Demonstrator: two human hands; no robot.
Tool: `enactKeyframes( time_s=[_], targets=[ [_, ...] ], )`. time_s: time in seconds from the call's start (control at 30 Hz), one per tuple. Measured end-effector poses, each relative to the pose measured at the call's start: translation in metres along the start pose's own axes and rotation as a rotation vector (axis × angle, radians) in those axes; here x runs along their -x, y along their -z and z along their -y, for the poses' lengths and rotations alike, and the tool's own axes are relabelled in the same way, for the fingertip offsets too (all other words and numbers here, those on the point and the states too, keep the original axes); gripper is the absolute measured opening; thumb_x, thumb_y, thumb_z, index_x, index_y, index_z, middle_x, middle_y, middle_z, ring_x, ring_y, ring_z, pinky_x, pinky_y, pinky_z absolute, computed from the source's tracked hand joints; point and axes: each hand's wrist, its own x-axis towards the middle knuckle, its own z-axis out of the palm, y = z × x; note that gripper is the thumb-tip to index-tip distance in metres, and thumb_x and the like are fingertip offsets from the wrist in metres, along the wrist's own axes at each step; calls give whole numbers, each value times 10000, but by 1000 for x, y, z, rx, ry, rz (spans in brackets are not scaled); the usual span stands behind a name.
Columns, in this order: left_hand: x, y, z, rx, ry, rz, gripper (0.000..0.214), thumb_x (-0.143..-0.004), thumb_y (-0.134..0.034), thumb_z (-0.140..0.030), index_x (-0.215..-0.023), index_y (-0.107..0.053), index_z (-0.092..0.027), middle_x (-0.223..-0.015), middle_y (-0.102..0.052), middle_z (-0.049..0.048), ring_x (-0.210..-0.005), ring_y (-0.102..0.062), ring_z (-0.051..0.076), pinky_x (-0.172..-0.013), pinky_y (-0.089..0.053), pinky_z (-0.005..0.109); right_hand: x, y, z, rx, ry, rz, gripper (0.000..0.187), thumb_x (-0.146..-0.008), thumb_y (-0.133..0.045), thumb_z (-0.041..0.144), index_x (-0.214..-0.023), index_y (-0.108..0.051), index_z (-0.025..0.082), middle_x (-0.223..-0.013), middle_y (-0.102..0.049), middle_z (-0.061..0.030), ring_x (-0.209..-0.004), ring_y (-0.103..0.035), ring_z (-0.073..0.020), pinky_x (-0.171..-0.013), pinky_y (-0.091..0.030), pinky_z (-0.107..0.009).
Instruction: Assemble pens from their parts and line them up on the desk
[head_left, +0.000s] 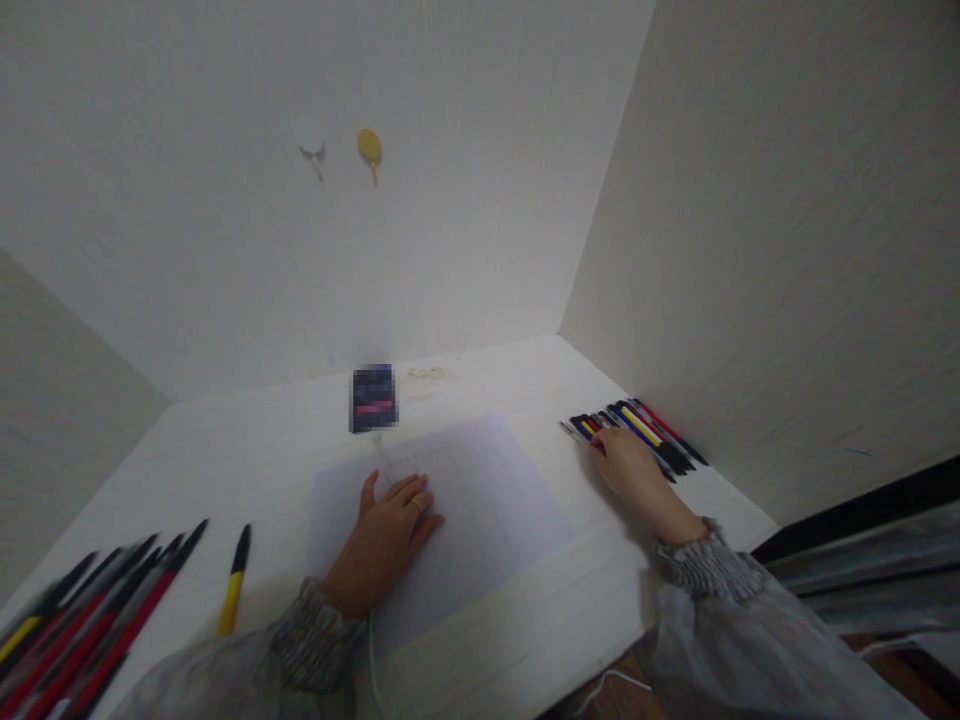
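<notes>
My left hand (386, 535) lies flat on a white sheet of paper (495, 500) in the middle of the desk, fingers together and stretched out, a ring on one finger. My right hand (628, 462) reaches to the right, onto a row of several pens (645, 432) with black, red, yellow and blue barrels next to the right wall. Its fingers curl over the near ends of those pens; whether they grip one is hidden. A small dark card (373, 398) stands at the far edge of the paper.
A heap of several red, black and grey pens (82, 620) lies at the desk's near left corner, with a single yellow and black pen (234, 582) beside it. White walls close in the desk (247, 450) behind and on the right. Two round hooks (369, 148) hang on the back wall.
</notes>
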Motion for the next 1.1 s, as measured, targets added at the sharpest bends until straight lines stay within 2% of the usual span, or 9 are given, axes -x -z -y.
enactKeyframes(
  time_s=[0.27,0.53,0.67,0.77,0.87,0.97,1.1],
  targets=[
    [0,-1,1,5,-19,-27,278,-818,-357,-378,-917,-551,-205,-1087,-565,76,-1039,-481,205,-964,-67,524,1,-9,0,144,-40,-29,213,-782,-372,192,-820,-557,95,-851,-596,-147,-848,-522,-246,-768,-342,-345],
    [0,0,1,4,-8,-12,276,-818,-358,-379,-917,-547,-204,-1097,-559,74,-1047,-476,202,-966,-73,520,0,-13,-3,167,-57,-41,186,-764,-417,213,-835,-534,86,-840,-592,-149,-848,-527,-254,-750,-351,-338],
    [0,2,-1,3,-1,7,277,-821,-356,-371,-923,-548,-200,-1097,-558,76,-1054,-470,199,-969,-68,517,2,-8,-1,116,-59,-36,223,-764,-451,277,-864,-522,91,-850,-586,-153,-848,-524,-254,-744,-347,-332],
    [0,2,-2,-9,7,13,263,-826,-355,-346,-927,-548,-199,-1104,-553,75,-1065,-460,203,-968,-54,521,5,4,7,47,-1,-65,227,-774,-450,300,-860,-520,102,-840,-583,-139,-836,-519,-242,-734,-342,-316],
    [1,4,-5,-1,5,21,242,-824,-367,-331,-917,-549,-201,-1112,-547,69,-1073,-452,205,-964,-45,529,6,19,31,-70,146,-106,215,-787,-432,315,-818,-527,124,-829,-578,-111,-809,-509,-214,-713,-344,-290],
    [2,8,-10,11,3,38,238,-824,-370,-330,-922,-542,-199,-1116,-543,66,-1072,-451,200,-963,-42,528,4,26,73,-193,343,-136,204,-794,-425,324,-771,-531,151,-773,-568,-78,-761,-497,-185,-695,-347,-278],
    [2,11,-17,-2,15,31,229,-822,-380,-326,-919,-538,-191,-1094,-550,65,-1061,-457,194,-962,-25,531,-6,11,138,-322,601,-163,161,-794,-441,276,-727,-522,155,-726,-549,-54,-736,-475,-157,-682,-350,-262]
  ],
)
